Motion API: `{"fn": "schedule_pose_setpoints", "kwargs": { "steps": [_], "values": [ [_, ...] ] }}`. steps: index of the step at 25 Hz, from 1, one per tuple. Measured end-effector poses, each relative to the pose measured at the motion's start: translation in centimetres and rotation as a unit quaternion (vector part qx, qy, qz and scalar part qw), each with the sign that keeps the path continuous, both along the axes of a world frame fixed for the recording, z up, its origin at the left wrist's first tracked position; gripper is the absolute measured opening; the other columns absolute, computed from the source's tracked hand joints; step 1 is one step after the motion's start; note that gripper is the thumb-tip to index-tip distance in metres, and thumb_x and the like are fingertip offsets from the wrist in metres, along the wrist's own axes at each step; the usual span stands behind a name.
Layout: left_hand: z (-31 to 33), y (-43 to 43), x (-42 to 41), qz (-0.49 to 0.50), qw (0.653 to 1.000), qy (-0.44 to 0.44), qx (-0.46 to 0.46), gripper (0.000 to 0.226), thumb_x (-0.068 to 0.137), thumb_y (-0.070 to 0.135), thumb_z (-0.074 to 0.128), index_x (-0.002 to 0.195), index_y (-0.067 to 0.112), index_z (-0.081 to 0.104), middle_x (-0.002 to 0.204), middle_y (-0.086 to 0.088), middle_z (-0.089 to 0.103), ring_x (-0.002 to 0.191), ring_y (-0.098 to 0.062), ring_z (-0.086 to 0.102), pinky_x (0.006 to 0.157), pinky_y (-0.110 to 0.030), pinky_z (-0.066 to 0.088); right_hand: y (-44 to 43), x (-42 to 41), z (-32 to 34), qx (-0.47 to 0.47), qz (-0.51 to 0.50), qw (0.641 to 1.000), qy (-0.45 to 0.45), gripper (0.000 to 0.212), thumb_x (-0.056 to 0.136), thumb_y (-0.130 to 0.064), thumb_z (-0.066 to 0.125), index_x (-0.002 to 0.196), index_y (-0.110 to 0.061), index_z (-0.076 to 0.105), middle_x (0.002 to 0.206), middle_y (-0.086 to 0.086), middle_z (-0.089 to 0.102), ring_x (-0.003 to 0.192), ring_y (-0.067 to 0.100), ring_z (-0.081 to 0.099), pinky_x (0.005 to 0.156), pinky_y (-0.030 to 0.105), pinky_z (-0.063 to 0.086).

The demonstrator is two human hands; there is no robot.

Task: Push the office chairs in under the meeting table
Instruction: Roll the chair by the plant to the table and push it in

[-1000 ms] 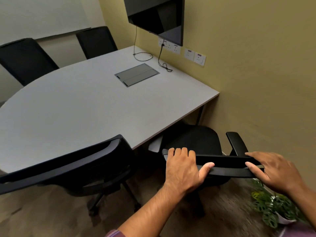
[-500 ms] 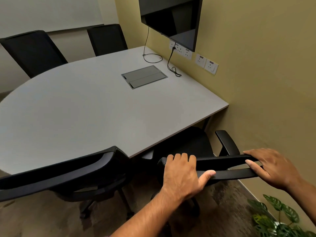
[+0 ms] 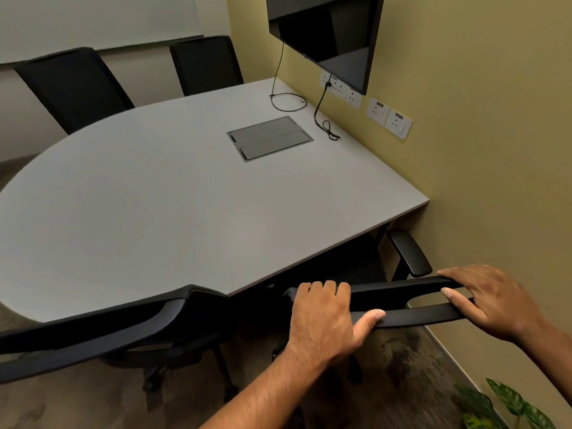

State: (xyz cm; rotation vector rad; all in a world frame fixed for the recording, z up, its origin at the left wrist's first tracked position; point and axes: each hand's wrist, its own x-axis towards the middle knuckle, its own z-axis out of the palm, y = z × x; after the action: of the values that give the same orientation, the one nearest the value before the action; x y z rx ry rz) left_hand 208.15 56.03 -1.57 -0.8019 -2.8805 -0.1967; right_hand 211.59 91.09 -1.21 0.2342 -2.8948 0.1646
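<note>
Chair [image 3: 399, 292], black, advanced further under rounded grey table [image 3: 154, 212]: left hand [image 3: 325, 317] and right hand [image 3: 486, 301] clamped on its curved backrest.

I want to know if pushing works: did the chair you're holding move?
Yes. The chair held by both hands slid forward under the table; its seat is now almost hidden beneath the table's edge.

A small office meeting room is showing here: black office chairs [image 3: 74, 88] are ringing a grey meeting table [image 3: 154, 205] under a wall-mounted screen [image 3: 325, 32] and sockets [image 3: 390, 117].
</note>
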Motion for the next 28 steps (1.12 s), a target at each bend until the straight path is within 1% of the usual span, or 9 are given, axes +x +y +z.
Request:
{"fn": "schedule_pose_setpoints", "kwargs": {
  "steps": [3,6,8,12,17,19,22,26,28],
  "values": [
    [-0.1,1.0,-0.6,0.03,0.999,0.022,0.01,0.083,0.101,0.089,0.017,0.087,0.019,0.059,0.077,-0.002,0.057,0.071,-0.022,0.052,0.073,-0.044,0.049,1.3,-2.2,-0.2,-0.002,0.018,1.0,0.023,0.061,0.104,-0.059,0.038,0.117,-0.016,0.079,0.111,0.0,0.08,0.097,0.027,0.075,0.082,0.044,0.055],
    [-0.4,3.1,-1.5,0.057,0.998,0.036,0.015,0.079,0.102,0.088,0.022,0.085,0.02,0.06,0.075,-0.001,0.057,0.069,-0.022,0.053,0.071,-0.044,0.051,3.5,-4.6,-0.5,-0.01,0.048,0.999,0.024,0.066,0.107,-0.064,0.031,0.118,-0.019,0.077,0.112,-0.004,0.079,0.097,0.023,0.074,0.082,0.041,0.054],
    [-0.4,4.5,-1.9,0.078,0.996,0.044,0.016,0.078,0.102,0.087,0.025,0.086,0.02,0.061,0.075,0.0,0.058,0.068,-0.022,0.053,0.07,-0.044,0.05,5.1,-6.6,-0.6,-0.01,0.064,0.997,0.032,0.066,0.108,-0.066,0.03,0.118,-0.02,0.077,0.112,-0.005,0.079,0.096,0.022,0.073,0.081,0.04,0.055],
    [-0.3,7.8,-2.8,0.129,0.991,0.035,0.024,0.078,0.101,0.088,0.026,0.095,0.023,0.069,0.08,0.003,0.065,0.075,-0.023,0.061,0.077,-0.045,0.05,8.1,-10.6,-0.7,-0.009,0.113,0.992,0.05,0.064,0.106,-0.067,0.033,0.115,-0.021,0.078,0.108,-0.005,0.08,0.094,0.021,0.073,0.08,0.036,0.054],
    [-0.6,11.1,-5.0,0.189,0.981,0.018,0.039,0.077,0.1,0.089,0.028,0.098,0.025,0.071,0.084,0.007,0.069,0.08,-0.02,0.065,0.08,-0.043,0.05,10.8,-15.7,-0.5,-0.013,0.155,0.986,0.054,0.054,0.101,-0.058,0.047,0.112,-0.017,0.08,0.1,-0.002,0.081,0.092,0.023,0.075,0.078,0.04,0.06],
    [-0.4,12.1,-6.3,0.207,0.978,0.014,0.027,0.082,0.099,0.09,0.023,0.101,0.026,0.073,0.087,0.008,0.071,0.081,-0.019,0.065,0.082,-0.042,0.05,11.4,-17.8,-0.3,-0.017,0.164,0.985,0.04,0.055,0.102,-0.06,0.044,0.107,-0.018,0.079,0.093,-0.002,0.079,0.086,0.024,0.073,0.075,0.042,0.058],
    [0.0,12.5,-8.2,0.229,0.973,0.006,0.018,0.085,0.099,0.09,0.016,0.103,0.027,0.074,0.087,0.009,0.071,0.082,-0.017,0.065,0.083,-0.042,0.05,11.6,-20.2,-0.6,-0.006,0.17,0.985,0.017,0.064,0.104,-0.067,0.03,0.097,-0.021,0.075,0.082,-0.004,0.073,0.076,0.02,0.066,0.07,0.042,0.053],
    [-0.2,11.6,-10.1,0.237,0.971,0.016,0.017,0.083,0.1,0.087,0.018,0.105,0.027,0.076,0.086,0.009,0.072,0.081,-0.018,0.066,0.082,-0.041,0.05,11.1,-22.4,-1.6,-0.014,0.177,0.984,0.03,0.057,0.101,-0.063,0.039,0.096,-0.019,0.075,0.083,-0.002,0.075,0.076,0.021,0.068,0.071,0.041,0.055],
    [0.1,12.0,-11.2,0.237,0.971,0.013,0.021,0.081,0.1,0.085,0.02,0.106,0.027,0.076,0.087,0.009,0.073,0.081,-0.018,0.066,0.082,-0.041,0.05,11.2,-23.8,-1.3,-0.019,0.175,0.984,0.027,0.057,0.1,-0.062,0.041,0.098,-0.018,0.077,0.084,-0.001,0.076,0.077,0.023,0.07,0.072,0.042,0.055]
  ]
}}
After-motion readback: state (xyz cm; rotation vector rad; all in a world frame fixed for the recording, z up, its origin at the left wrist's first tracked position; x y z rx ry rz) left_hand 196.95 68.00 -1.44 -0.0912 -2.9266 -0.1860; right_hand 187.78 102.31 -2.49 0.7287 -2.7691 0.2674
